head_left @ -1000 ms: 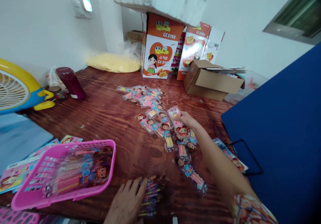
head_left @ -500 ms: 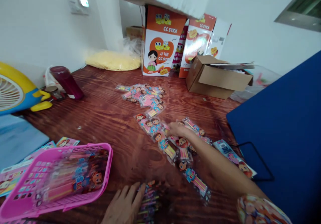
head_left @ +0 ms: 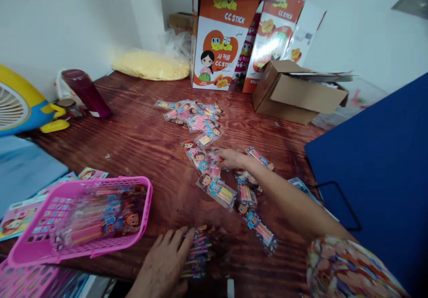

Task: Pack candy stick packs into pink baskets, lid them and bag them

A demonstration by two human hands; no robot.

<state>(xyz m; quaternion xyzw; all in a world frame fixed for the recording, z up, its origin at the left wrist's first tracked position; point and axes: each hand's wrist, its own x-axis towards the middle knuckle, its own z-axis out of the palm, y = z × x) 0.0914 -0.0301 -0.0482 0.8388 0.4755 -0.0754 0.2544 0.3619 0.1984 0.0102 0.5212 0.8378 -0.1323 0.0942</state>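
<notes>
Two hands work the wooden surface (head_left: 143, 137): the right hand (head_left: 230, 157) pinches one toy packet (head_left: 214, 169) from the scatter at twelve o'clock, while the left hand (head_left: 165, 262) lies flat, pinning the gathered stack (head_left: 199, 251) at six o'clock, pink basket (head_left: 80, 220) at nine.

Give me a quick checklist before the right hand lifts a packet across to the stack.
1. Right hand on a packet: ok, though grip closure cannot tell.
2. Left hand pressing flat on the stack: ok.
3. Neighbouring packets overlap the chosen one: not ok, may drag.
4. Table bare between the two hands: ok.
5. Pink basket apart from the stack: ok.
</notes>
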